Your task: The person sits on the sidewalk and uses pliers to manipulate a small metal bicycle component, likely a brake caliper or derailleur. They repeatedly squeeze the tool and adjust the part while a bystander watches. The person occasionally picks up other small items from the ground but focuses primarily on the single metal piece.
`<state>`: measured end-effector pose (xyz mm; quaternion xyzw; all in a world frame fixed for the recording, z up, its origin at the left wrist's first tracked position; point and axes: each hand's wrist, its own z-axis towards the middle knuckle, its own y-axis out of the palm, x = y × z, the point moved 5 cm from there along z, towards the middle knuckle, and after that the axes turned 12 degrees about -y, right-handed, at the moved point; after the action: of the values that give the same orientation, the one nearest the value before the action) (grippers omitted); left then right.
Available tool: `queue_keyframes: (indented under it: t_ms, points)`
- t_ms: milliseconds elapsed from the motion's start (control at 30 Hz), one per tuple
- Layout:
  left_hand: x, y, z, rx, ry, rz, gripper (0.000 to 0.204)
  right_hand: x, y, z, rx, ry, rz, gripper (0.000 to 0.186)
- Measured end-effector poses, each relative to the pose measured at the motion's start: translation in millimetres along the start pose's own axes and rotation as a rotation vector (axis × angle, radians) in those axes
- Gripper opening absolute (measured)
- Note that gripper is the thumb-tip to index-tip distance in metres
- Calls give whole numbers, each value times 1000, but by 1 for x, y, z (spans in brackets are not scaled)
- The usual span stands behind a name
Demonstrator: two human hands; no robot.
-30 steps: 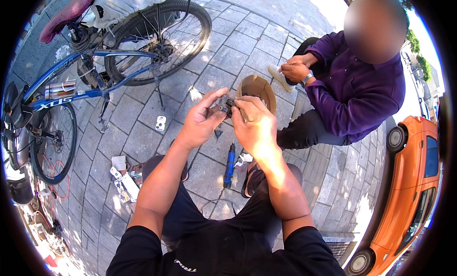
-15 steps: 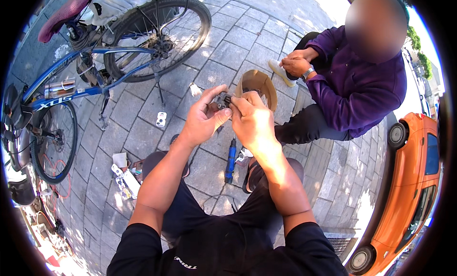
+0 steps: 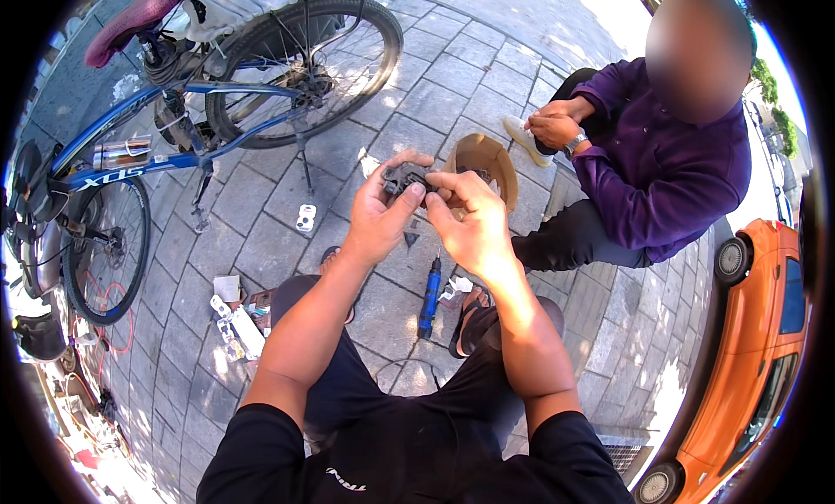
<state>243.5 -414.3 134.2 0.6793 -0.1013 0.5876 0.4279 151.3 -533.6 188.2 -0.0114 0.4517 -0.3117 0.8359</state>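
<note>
In front of me, my left hand is closed around a small dark metal part, gripping it between thumb and curled fingers. My right hand meets it from the other side, its thumb and forefinger pinched at the part's right end. Fingers cover much of the part, and its exact kind is not clear. Below the hands, a blue screwdriver-like tool lies on the paving between my feet, its thin shaft pointing away from me. Crumpled white paper lies beside it.
Just beyond my right hand stands an open brown cardboard container with small items inside. A person in purple crouches at the right, hands together. A blue bicycle stands at left, small packages lie by my left knee, and an orange car is far right.
My right hand's fingers have shifted from a bunched grip to a more spread pinch at the part's end. The whole scene sits slightly further right and lower in view.
</note>
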Motion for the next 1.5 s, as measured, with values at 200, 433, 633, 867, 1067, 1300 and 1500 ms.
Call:
queue_keyframes:
  t_ms: [200, 433, 633, 867, 1067, 1300, 1500]
  points:
    - [-2, -1, 1, -8, 10, -29, 47, 23, 5, -9, 43, 233, 169, 22]
    - [-2, -4, 1, 18, 38, -13, 45, 24, 10, -11, 35, 234, 256, 19]
    - [0, -5, 3, -10, -32, 45, 47, 28, 3, -8, 25, 296, 295, 18]
    - [-9, -9, 4, -40, -84, -44, 54, 37, -3, -4, 12, 366, 317, 22]
    - [-14, -10, 3, -38, -131, -46, 57, 40, -3, -6, 3, 393, 286, 20]
    - [-8, -7, 3, -18, -139, 36, 57, 40, -5, -6, 1, 412, 246, 21]
    - [-8, -12, 4, 11, -236, -43, 59, 44, -3, -8, 32, 382, 300, 21]
